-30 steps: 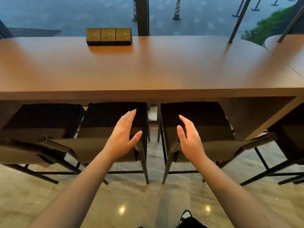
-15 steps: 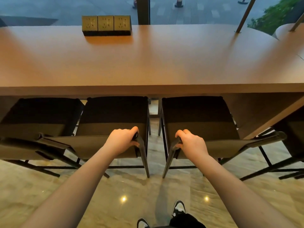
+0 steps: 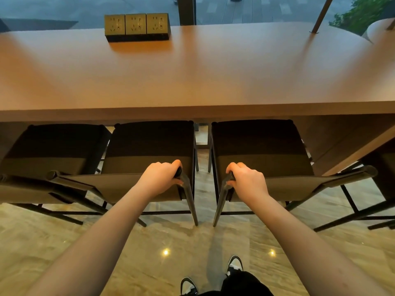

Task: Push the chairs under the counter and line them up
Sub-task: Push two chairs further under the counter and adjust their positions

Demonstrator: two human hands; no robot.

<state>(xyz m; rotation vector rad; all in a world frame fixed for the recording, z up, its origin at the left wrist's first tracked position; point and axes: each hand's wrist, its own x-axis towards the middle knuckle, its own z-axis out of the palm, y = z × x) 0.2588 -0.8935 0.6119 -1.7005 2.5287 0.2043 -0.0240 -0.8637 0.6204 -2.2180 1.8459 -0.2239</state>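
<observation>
Dark bar chairs stand side by side at a long wooden counter (image 3: 192,112), their seats partly under its front edge. My left hand (image 3: 159,178) is closed on the right end of the backrest of the middle chair (image 3: 149,142). My right hand (image 3: 248,180) grips the left end of the backrest of the right chair (image 3: 260,142). A narrow gap separates these two chairs. A third chair (image 3: 51,146) stands touching the middle one on the left. Part of a fourth chair (image 3: 386,167) shows at the far right.
A black block of three power sockets (image 3: 136,26) sits at the counter's far edge. A slanted wooden counter support (image 3: 350,150) stands right of the right chair. Behind the counter is a window with a dark pillar (image 3: 186,9). My shoes (image 3: 234,263) stand on polished stone floor.
One second ago both hands hovered open above the chair backs. They came down and closed on the backrest ends, and the view has shifted slightly toward the counter.
</observation>
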